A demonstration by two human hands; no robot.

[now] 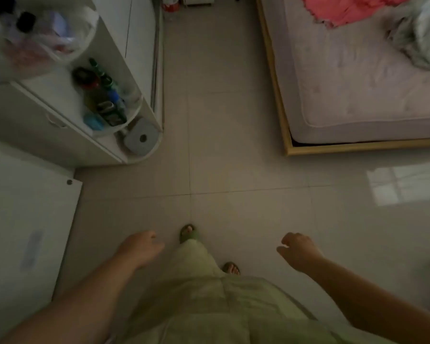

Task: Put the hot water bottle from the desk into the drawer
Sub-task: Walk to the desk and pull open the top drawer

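Head view, looking down at pale tiled floor (233,145). Left hand (140,248) and right hand (297,252) both empty, fingers loosely curled. White rounded corner shelf (144,70) left; wood-framed bed (358,83) right.

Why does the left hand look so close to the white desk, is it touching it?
Apart. The head view shows bare floor tile between the left hand and the white desk edge; the hand hangs empty over the floor.

Pale beige floor tiles (233,145) with thin darker grout lines. A white shelf unit (60,100) holds green bottles (104,78), one with a blue cap, beside a grey box (140,139). The bed frame (278,100) is light yellow wood; its mattress (358,78) is pale lilac under a pink blanket (345,8). Light green trousers (221,306) and green slippers (189,233).
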